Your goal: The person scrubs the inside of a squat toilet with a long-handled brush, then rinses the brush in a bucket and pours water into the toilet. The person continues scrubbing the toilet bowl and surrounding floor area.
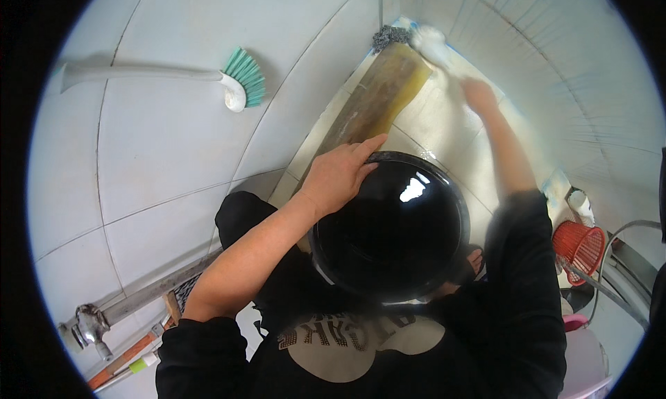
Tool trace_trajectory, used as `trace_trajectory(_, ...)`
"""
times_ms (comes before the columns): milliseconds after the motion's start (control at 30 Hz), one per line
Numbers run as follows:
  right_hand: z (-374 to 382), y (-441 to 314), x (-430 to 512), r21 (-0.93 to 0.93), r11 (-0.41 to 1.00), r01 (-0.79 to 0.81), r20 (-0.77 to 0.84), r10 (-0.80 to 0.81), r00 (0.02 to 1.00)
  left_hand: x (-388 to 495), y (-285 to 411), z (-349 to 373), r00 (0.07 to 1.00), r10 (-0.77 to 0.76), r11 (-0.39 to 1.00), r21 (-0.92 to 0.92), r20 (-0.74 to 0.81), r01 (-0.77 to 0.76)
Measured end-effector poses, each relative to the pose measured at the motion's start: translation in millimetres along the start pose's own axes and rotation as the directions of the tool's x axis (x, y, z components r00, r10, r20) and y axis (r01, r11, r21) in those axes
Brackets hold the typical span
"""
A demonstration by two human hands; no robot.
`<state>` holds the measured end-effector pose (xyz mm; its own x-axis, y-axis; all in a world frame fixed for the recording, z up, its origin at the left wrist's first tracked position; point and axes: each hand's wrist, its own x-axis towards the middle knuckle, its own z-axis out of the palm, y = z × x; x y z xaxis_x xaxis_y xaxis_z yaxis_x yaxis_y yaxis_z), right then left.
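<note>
My left hand grips the near-left part of the rim of a round black basin, thumb inside and index finger stretched along the outside. Bright reflections lie on the basin's dark inside; whether it holds water I cannot tell. My right hand is stretched out over the wet tiled floor, motion-blurred and closed. A blurred white brush-like tool extends from it into the corner. Beside that tool sits a grey scouring pad or mesh. A long stained brown-and-yellow piece lies between wall and basin.
A white-handled brush with green bristles is against the left tiled wall. A metal pipe with a tap runs low left, near orange-handled tools. At right are a red mesh basket, a hose and a pink bucket.
</note>
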<state>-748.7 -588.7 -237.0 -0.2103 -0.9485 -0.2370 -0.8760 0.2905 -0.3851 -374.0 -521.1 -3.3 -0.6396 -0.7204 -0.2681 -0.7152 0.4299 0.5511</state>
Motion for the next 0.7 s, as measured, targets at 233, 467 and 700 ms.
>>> trace_trajectory(233,-26.0,248.8,-249.0,0.012,0.943,-0.333,-0.048,0.334,0.941,4.5,-1.5,5.7,0.998,0.057,0.993,-0.100,-0.011,-0.058)
trace_trajectory(467,-4.9,164.0,-171.0,0.150,0.978,-0.147,0.026,0.145,0.989,-4.9,-13.3,7.8,0.995,0.080,0.993,-0.083,-0.057,-0.085)
trace_trajectory(700,-21.7,-88.5,-7.3,0.279,0.895,-0.349,0.300,0.264,0.917,-10.4,-16.2,1.1,0.999,-0.004,0.999,-0.044,-0.044,0.002)
